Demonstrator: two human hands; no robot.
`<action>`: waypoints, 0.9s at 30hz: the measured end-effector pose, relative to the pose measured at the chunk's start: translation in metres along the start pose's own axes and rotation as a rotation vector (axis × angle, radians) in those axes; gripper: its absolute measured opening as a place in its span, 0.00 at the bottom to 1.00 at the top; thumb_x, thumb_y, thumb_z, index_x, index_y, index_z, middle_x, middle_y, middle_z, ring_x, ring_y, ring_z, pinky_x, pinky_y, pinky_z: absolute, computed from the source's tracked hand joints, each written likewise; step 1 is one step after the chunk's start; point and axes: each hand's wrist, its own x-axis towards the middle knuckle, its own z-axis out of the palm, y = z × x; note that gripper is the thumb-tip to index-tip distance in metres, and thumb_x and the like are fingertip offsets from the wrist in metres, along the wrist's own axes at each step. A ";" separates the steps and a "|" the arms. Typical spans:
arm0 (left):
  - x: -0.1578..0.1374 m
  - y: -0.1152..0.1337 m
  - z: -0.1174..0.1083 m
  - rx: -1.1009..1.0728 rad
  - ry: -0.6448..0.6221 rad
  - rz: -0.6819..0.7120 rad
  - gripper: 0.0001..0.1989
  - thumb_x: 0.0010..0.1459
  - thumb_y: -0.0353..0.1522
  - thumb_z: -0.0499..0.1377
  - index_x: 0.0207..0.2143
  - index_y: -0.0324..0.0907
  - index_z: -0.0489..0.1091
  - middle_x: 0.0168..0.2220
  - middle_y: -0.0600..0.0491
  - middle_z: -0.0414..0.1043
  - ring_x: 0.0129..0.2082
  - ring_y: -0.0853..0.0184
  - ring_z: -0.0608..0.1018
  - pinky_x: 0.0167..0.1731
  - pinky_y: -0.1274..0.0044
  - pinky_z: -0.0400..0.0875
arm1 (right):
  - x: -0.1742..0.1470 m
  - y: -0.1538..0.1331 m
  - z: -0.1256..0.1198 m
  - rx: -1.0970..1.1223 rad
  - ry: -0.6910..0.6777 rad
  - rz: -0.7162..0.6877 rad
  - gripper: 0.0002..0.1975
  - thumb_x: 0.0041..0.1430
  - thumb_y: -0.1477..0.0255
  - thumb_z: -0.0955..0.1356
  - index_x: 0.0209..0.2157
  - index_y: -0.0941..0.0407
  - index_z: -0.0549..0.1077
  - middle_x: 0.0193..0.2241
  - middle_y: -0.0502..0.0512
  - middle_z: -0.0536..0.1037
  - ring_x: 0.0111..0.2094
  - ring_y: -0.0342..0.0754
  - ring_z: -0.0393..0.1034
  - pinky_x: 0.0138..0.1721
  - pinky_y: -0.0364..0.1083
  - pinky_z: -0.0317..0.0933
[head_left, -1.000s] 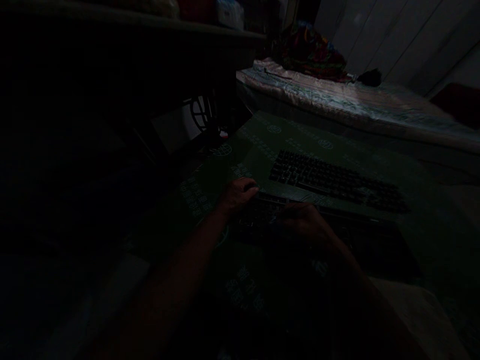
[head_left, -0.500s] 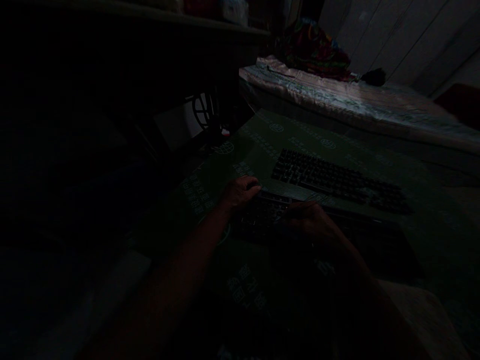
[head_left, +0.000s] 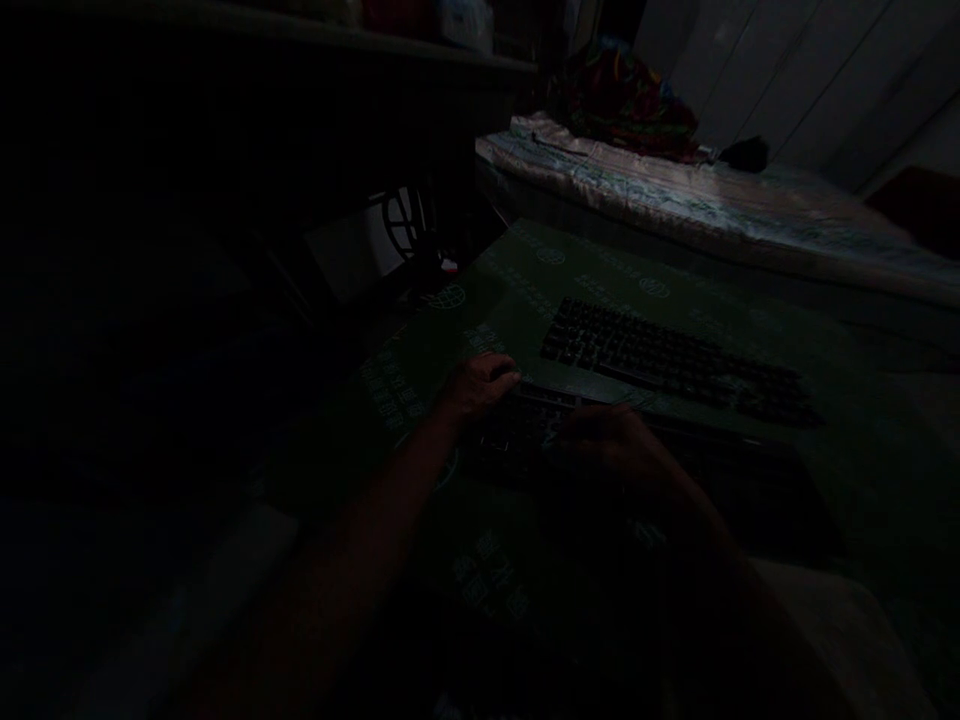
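In the dim light, a black keyboard (head_left: pixel 757 490) lies on a green printed sheet in front of me. My left hand (head_left: pixel 484 383) has its fingers curled at the keyboard's upper left corner, gripping the edge there. Over the left part of the keys, my right hand (head_left: pixel 607 432) is closed with its fingertips drawn together and pointing down. Whatever those fingertips hold is lost in shadow. Just beyond the keyboard, rows of black keys (head_left: pixel 660 355) are set out in a keyboard layout, green showing between some groups.
The green sheet (head_left: pixel 517 285) with pale lettering and globe marks covers the floor area. A fan (head_left: pixel 409 225) stands at the back left beneath a dark table (head_left: pixel 300 35). Behind lies a mattress (head_left: pixel 675 190) with a patterned cloth heap (head_left: pixel 630 100) on it.
My right hand has shifted very slightly to the left over the keys. My left hand stays at the keyboard's corner. The view has drifted a little.
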 end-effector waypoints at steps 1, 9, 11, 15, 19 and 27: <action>0.000 0.000 0.000 -0.001 0.005 0.002 0.14 0.53 0.39 0.54 0.36 0.40 0.73 0.37 0.50 0.75 0.38 0.64 0.76 0.41 0.73 0.68 | 0.000 0.000 -0.001 -0.009 -0.003 0.006 0.05 0.41 0.74 0.69 0.24 0.61 0.74 0.22 0.50 0.73 0.22 0.41 0.64 0.24 0.40 0.58; -0.001 0.001 0.000 -0.002 0.007 -0.012 0.14 0.53 0.39 0.54 0.36 0.41 0.73 0.38 0.51 0.75 0.39 0.65 0.75 0.41 0.74 0.68 | 0.002 0.003 0.007 -0.026 -0.026 -0.051 0.05 0.43 0.73 0.69 0.25 0.60 0.74 0.22 0.50 0.73 0.23 0.41 0.65 0.24 0.40 0.58; -0.001 0.003 -0.001 0.010 0.007 -0.024 0.14 0.53 0.39 0.54 0.36 0.41 0.73 0.39 0.51 0.75 0.39 0.65 0.75 0.42 0.74 0.68 | 0.003 0.004 0.009 -0.064 -0.055 -0.076 0.05 0.44 0.74 0.68 0.25 0.61 0.74 0.22 0.50 0.73 0.23 0.41 0.64 0.23 0.39 0.57; 0.000 0.004 -0.003 0.012 -0.018 -0.030 0.15 0.53 0.39 0.53 0.36 0.41 0.73 0.38 0.50 0.75 0.38 0.64 0.76 0.42 0.74 0.69 | 0.003 0.002 0.007 -0.104 -0.052 -0.120 0.06 0.46 0.76 0.67 0.27 0.61 0.75 0.23 0.51 0.73 0.24 0.41 0.64 0.24 0.39 0.57; 0.003 0.010 -0.005 0.022 -0.011 -0.084 0.15 0.52 0.39 0.55 0.38 0.41 0.73 0.41 0.50 0.75 0.42 0.63 0.75 0.45 0.73 0.68 | 0.003 -0.001 0.008 -0.182 -0.067 -0.191 0.05 0.47 0.78 0.66 0.26 0.61 0.75 0.24 0.49 0.73 0.26 0.41 0.66 0.27 0.39 0.57; 0.016 0.025 -0.013 0.160 -0.058 -0.380 0.19 0.53 0.40 0.54 0.45 0.44 0.70 0.46 0.54 0.73 0.42 0.63 0.75 0.43 0.72 0.70 | 0.015 -0.009 0.002 -0.310 -0.143 -0.348 0.05 0.52 0.78 0.66 0.31 0.60 0.75 0.30 0.50 0.75 0.31 0.42 0.69 0.32 0.39 0.59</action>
